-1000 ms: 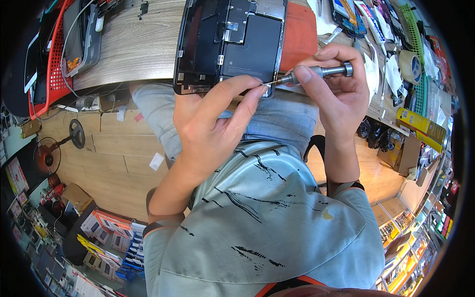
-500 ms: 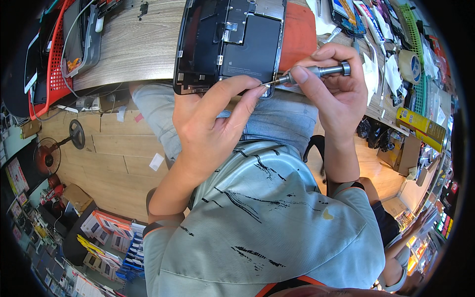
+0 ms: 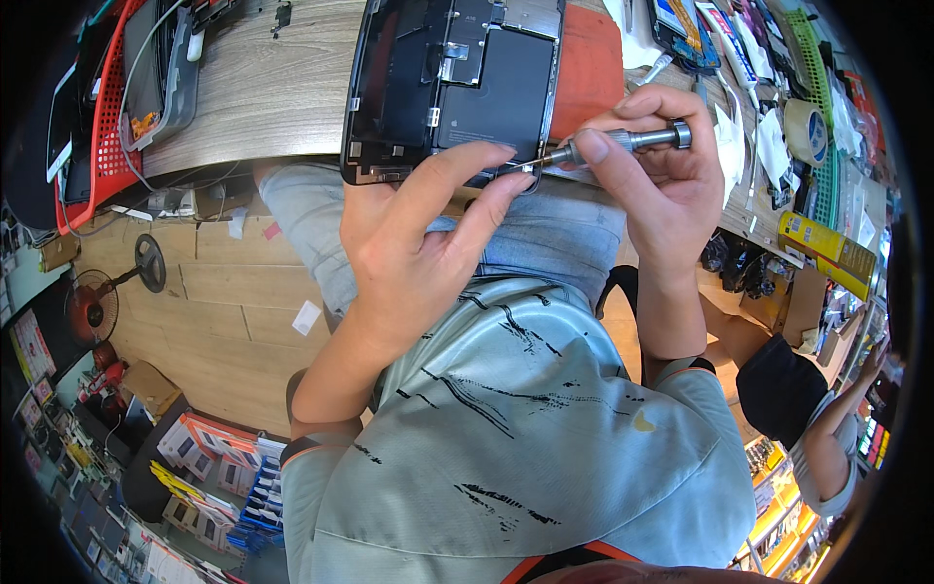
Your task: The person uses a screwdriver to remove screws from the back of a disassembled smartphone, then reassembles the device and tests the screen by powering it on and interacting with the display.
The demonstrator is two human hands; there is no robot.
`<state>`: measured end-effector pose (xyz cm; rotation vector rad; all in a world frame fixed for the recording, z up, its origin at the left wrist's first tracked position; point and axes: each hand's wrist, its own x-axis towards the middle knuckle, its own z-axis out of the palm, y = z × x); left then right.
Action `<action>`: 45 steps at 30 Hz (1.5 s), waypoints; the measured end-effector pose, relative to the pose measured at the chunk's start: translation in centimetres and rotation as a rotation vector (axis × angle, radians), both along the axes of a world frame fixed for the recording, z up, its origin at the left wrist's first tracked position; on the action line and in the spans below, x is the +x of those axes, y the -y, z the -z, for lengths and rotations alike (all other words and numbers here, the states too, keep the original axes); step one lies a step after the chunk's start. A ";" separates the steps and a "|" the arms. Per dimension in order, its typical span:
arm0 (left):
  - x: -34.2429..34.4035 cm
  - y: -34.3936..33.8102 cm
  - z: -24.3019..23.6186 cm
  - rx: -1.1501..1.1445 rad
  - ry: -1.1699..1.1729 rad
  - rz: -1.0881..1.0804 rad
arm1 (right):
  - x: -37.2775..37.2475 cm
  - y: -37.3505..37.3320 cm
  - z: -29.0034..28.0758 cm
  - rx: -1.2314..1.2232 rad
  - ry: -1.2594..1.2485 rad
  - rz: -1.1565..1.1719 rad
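An opened smartphone [image 3: 494, 92] lies at the table's near edge, its battery and inner parts facing up. Its black display half [image 3: 394, 88] is folded out on the left. My right hand [image 3: 666, 185] is closed round a grey metal screwdriver [image 3: 628, 142], held almost level. The driver's thin tip points left, at the phone's lower right corner. My left hand [image 3: 413, 229] reaches over the phone's near end, thumb and forefinger apart on either side of the tip. Its other fingers are mostly hidden. Whether a tiny screw sits at the tip, I cannot tell.
An orange-red mat [image 3: 589, 73] lies under and beside the phone. Tape [image 3: 806, 131], tubes, tissues and loose parts crowd the right side. A red basket [image 3: 115, 122] and a clear bin [image 3: 180, 112] stand left. Another person [image 3: 793, 399] is at the right, behind me.
My left thumb and forefinger have parted from their pinch at the screwdriver's tip. The right hand and screwdriver have barely moved. The person behind has moved further into view.
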<state>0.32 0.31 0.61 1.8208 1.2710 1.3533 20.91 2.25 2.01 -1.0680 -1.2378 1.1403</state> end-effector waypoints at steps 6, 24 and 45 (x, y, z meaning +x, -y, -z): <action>-0.1 -0.8 1.4 0.141 0.030 0.022 | 0.2 -0.2 -0.2 -0.020 -0.059 -0.005; -0.3 -1.9 3.9 0.349 0.061 0.033 | -2.4 -5.3 -1.6 0.265 0.291 0.149; -1.1 -1.2 2.7 0.163 -0.034 0.092 | -3.8 -5.6 -2.0 0.328 0.568 0.142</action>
